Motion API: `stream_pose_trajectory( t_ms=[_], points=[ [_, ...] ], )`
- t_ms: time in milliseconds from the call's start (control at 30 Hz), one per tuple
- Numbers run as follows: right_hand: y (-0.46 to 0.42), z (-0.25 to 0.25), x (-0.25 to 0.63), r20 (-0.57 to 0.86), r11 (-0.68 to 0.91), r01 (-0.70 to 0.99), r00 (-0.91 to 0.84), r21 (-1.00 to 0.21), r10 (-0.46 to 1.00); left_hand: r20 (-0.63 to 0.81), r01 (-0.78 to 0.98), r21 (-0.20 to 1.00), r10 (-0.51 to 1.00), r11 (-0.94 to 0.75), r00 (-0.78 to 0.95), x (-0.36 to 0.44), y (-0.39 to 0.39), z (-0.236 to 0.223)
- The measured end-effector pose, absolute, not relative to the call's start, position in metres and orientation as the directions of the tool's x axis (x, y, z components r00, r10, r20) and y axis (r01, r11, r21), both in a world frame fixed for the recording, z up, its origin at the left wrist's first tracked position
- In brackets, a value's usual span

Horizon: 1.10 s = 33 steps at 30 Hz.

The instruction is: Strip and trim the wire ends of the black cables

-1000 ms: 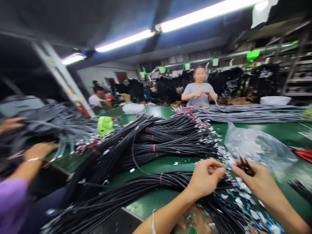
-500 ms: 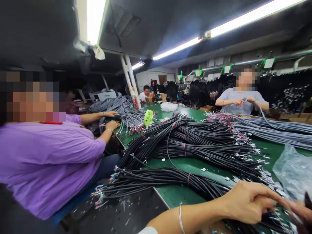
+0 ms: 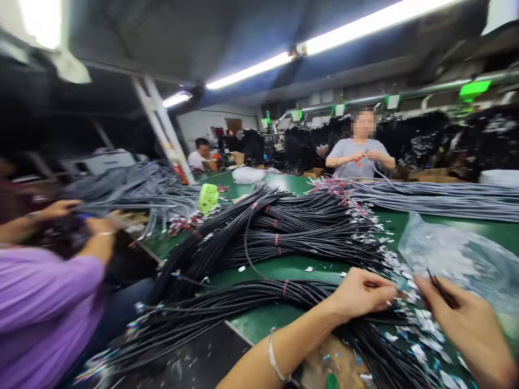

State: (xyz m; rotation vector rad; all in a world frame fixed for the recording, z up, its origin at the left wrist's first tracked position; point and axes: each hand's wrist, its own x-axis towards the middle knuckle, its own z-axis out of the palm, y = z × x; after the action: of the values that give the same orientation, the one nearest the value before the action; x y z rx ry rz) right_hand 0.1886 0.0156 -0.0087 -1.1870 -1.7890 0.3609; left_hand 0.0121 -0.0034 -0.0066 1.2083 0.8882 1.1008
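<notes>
My left hand (image 3: 365,292) is closed in a pinch over the ends of a bundle of black cables (image 3: 243,294); what lies between its fingertips is too small to make out. To its right, my right hand (image 3: 472,324) is wrapped round dark tweezers (image 3: 444,290), whose points stick up past the fingers. The two hands are a short way apart. Below them, more black cables (image 3: 377,346) fan out among white and blue scraps (image 3: 425,324). A red tie (image 3: 285,288) bands the near bundle.
Larger black cable bundles (image 3: 320,237) lie across the green table (image 3: 259,270). A clear plastic bag (image 3: 458,254) rests at the right. Grey cables (image 3: 438,197) and a lime-green fan-like object (image 3: 208,198) are farther back. A co-worker in purple (image 3: 52,302) sits left; another person (image 3: 360,156) stands opposite.
The view has swung right, bringing my right hand more fully into sight. My hands, close together before, are now apart. The purple-sleeved co-worker's hands have moved off the grey cable ends.
</notes>
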Motion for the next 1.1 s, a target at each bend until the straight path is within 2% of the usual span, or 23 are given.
stream_pose_trajectory(
  t_ms=[67,200,367,533,600,700,767,867,1100],
  points=[
    [0.014,-0.005,0.189,0.488,0.419,0.618,-0.065,-0.665,0.87,0.09,-0.145,0.987,0.977,-0.062,0.191,0.012,-0.007,-0.001],
    [0.01,-0.002,0.179,0.445,0.473,0.569,-0.199,-0.673,0.873,0.234,-0.008,0.972,0.97,-0.234,0.067,0.012,-0.016,0.005],
    [-0.001,0.002,0.172,0.444,0.534,0.469,-0.296,-0.704,0.846,0.334,0.12,0.933,0.94,-0.34,0.065,0.012,-0.021,0.003],
    [-0.014,0.005,0.164,0.477,0.596,0.415,-0.361,-0.687,0.801,0.432,0.161,0.888,0.902,-0.43,0.028,0.01,-0.023,0.006],
    [-0.015,0.005,0.164,0.473,0.588,0.414,-0.353,-0.695,0.808,0.48,0.182,0.86,0.877,-0.476,0.027,0.008,-0.026,0.009],
    [-0.012,0.004,0.17,0.521,0.572,0.432,-0.244,-0.697,0.818,0.557,0.252,0.797,0.829,-0.549,0.044,0.005,-0.03,0.013],
    [-0.009,0.003,0.175,0.567,0.587,0.464,-0.202,-0.663,0.799,0.6,0.292,0.754,0.798,-0.588,0.057,0.003,-0.032,0.015],
    [-0.007,0.004,0.177,0.594,0.619,0.523,-0.243,-0.585,0.767,0.639,0.319,0.71,0.764,-0.628,0.083,0.002,-0.034,0.017],
    [-0.011,0.008,0.173,0.665,0.695,0.535,-0.293,-0.481,0.686,0.65,0.347,0.692,0.755,-0.633,0.082,0.002,-0.033,0.018]
  ],
)
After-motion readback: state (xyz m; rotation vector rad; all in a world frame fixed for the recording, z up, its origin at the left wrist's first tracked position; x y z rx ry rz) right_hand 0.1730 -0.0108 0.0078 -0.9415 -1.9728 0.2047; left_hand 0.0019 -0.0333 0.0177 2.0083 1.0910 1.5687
